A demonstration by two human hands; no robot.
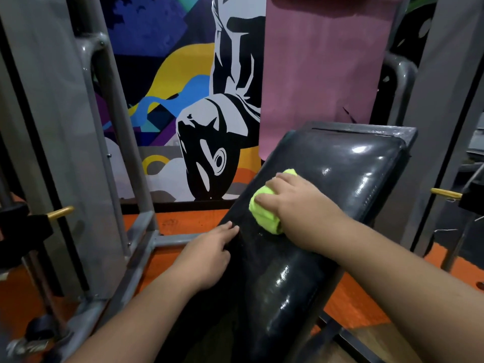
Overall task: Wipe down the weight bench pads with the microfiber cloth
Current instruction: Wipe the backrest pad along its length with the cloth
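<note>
Green cloth sits bunched up in the middle of the frame, on the shiny black pad. Right hand presses it down, fingers curled over the top. Left hand rests flat on the pad's left edge, fingers together. Soft and light, the cloth looks easy to squash; cupping it from above should work best.

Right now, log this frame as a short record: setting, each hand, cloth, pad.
setting: gym, painted mural wall behind, orange floor
bench pad: black, glossy, inclined
cloth: bright green, bunched, on the pad's middle
right hand: on top of the cloth, fingers curled over it, pressing it to the pad
left hand: fingers resting on the pad's left edge
frame: grey metal uprights at left
</note>
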